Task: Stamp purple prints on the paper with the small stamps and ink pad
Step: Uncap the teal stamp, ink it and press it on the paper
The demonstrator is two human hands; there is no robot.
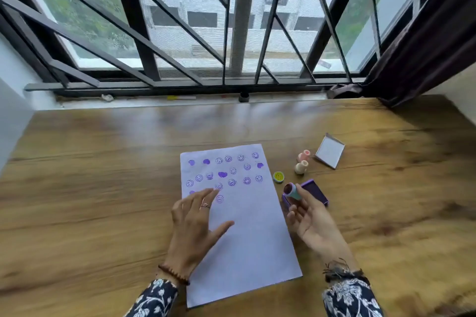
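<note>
A white paper sheet (247,234) lies on the wooden table (103,188), its upper half covered with purple smiley and heart prints. My left hand (193,224) rests flat on the sheet's left side, fingers spread, holding nothing. My right hand (309,216) holds a small teal stamp (292,191) tilted, its purple inked face turned toward me, just above the open purple ink pad (315,192) to the right of the paper. A yellow stamp (278,176), a cream stamp (301,167) and a pink stamp (304,155) lie beyond the pad.
The ink pad's lid (330,151) lies propped open at the right, past the stamps. A barred window (231,33) runs along the table's far edge, with a dark curtain (425,46) at the right. Small bits lie on the sill (180,98).
</note>
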